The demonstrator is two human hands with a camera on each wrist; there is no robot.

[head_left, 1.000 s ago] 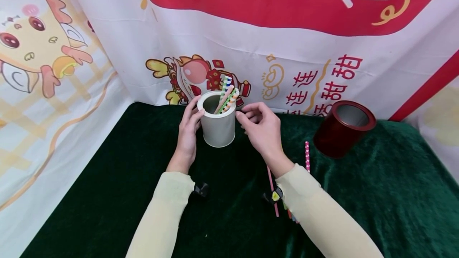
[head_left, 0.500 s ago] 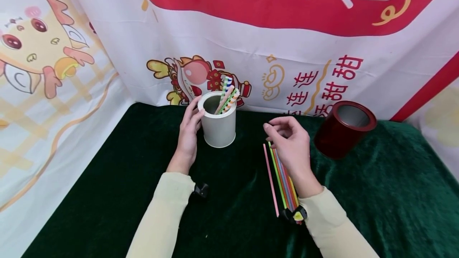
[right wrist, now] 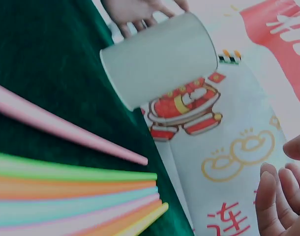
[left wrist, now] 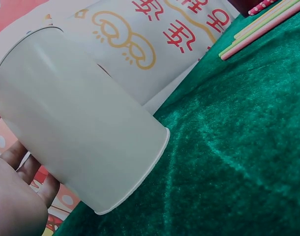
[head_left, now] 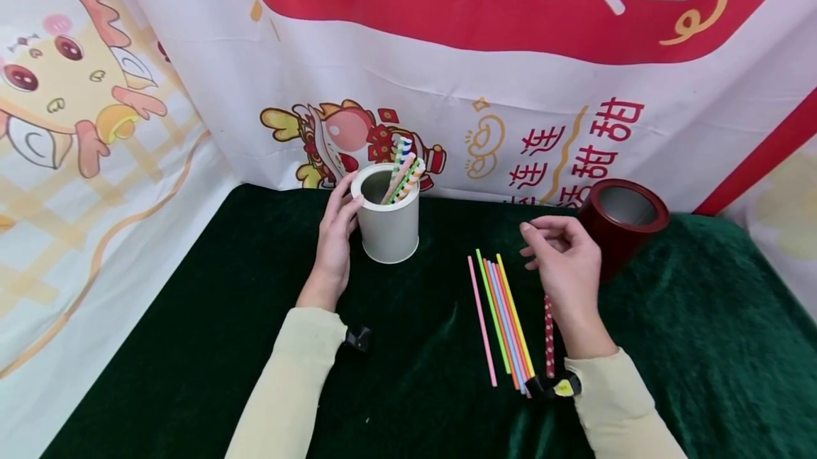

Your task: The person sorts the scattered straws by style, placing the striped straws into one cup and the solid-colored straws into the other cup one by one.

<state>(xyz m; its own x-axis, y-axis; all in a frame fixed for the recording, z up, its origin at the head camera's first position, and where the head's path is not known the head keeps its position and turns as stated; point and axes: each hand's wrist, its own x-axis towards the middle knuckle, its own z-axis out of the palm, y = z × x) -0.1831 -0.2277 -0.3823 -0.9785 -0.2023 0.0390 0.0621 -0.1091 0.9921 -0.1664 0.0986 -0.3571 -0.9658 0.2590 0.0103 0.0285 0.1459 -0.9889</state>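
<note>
A white can [head_left: 391, 235] stands upright at the back of the table, with several striped straws [head_left: 406, 174] leaning in it. My left hand [head_left: 333, 250] holds its left side, thumb near the rim; the left wrist view shows fingers along the can's wall. Over to the right, my right hand [head_left: 564, 260] hovers above a red polka-dot straw [head_left: 549, 345], its fingers loosely bent around nothing visible. That straw's upper end is hidden beneath the hand. Left of it lie several plain coloured straws [head_left: 501, 317], with a pink straw [head_left: 481, 324] a little apart.
A dark red can [head_left: 622, 225] stands right behind my right hand. Dark green cloth [head_left: 408, 374] covers the table. A printed white and red curtain [head_left: 357, 54] hangs along the back edge.
My right hand has moved from beside the white can rightward, past the plain straws, to above the polka-dot straw. My left hand and the white can have stayed in place.
</note>
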